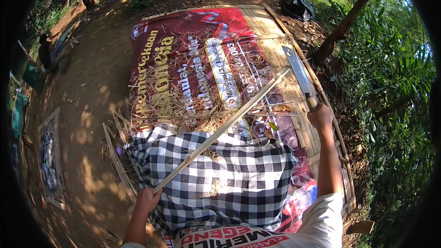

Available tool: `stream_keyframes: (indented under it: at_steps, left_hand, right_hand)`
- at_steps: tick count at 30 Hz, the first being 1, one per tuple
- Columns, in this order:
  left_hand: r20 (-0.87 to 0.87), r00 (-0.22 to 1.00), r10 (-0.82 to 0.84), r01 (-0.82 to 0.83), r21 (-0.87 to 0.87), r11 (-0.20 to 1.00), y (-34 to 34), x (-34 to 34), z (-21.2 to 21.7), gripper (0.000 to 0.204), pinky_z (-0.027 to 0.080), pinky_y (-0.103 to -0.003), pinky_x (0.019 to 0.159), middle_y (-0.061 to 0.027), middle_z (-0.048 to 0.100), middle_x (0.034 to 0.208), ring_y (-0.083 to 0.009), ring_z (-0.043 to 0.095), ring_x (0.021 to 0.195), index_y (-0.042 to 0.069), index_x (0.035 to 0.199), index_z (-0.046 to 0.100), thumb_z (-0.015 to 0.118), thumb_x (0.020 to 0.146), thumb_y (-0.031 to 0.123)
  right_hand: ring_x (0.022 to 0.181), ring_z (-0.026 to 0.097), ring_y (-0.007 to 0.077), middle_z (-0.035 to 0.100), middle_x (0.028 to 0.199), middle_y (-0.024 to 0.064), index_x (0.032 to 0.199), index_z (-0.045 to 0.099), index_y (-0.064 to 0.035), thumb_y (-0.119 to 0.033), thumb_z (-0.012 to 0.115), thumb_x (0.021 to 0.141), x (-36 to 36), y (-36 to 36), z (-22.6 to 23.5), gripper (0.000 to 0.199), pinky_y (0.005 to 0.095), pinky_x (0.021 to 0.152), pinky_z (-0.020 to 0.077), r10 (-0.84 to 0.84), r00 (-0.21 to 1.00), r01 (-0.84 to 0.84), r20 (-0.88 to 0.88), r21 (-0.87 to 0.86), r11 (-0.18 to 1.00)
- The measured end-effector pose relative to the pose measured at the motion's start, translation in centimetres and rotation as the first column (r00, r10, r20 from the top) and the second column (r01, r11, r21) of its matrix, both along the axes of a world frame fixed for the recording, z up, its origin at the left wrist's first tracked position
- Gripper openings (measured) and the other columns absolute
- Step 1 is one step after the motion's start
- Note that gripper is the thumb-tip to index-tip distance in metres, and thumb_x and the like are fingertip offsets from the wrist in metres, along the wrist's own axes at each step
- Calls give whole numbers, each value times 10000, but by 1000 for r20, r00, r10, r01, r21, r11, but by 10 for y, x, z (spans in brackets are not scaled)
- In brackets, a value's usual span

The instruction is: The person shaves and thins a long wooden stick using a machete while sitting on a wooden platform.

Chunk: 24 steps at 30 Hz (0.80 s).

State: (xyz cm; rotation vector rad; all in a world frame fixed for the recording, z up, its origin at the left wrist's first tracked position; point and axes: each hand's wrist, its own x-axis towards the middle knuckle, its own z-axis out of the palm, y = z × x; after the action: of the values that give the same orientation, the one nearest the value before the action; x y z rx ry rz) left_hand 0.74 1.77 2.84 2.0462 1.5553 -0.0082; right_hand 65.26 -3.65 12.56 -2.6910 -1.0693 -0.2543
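My left hand [148, 200] grips the strip [225, 126] at seven o'clock, and over at three, my right hand [320, 115] clutches the knife [298, 72]!

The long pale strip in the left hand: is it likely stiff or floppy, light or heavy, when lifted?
The long pale strip is probably stiff: it runs nearly straight beyond the left hand. It looks slender, so likely light for its length.

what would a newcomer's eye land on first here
Probably the big knife first, at upper right in the right grip. Next, the long pale strip slanting across the middle, its lower end in the left grip. Then the black-and-white checked cloth at lower centre, with a red banner spread beyond it.
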Motion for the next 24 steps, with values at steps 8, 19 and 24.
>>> stream_keyframes:
  at_steps: [8, 19, 24]
  left_hand:
    - [2, 999, 53, -53, 84, 995, -15, 1, -6, 443, 464, -496, 579, -249, 583, 629, -433, 605, 643, -26, 677, 609, 659, 822, 389]
    - [37, 995, 91, -86, -125, 988, -9, 0, 26, 422, 479, -408, 581, -161, 628, 652, -336, 623, 614, 45, 814, 695, 665, 830, 465]
    - [65, 994, 92, -65, -347, 936, 1, -6, 28, 412, 461, -388, 579, -188, 604, 645, -332, 606, 595, -10, 856, 663, 651, 859, 401]
  right_hand:
    - [585, 576, 206, 589, 625, 137, 811, 597, 104, -154, 644, 621, -31, -35, -19, 324, 364, 576, 478, -26, 733, 238, -680, 220, 946]
    - [558, 491, 116, 552, 604, 42, 753, 572, 19, -64, 642, 647, -182, 3, -19, 151, 305, 537, 410, 367, 450, -97, -814, 364, 926]
    - [694, 639, 304, 637, 730, 210, 920, 640, 36, -165, 652, 654, -224, 0, -17, 334, 380, 684, 487, 322, 460, -275, -827, 212, 938]
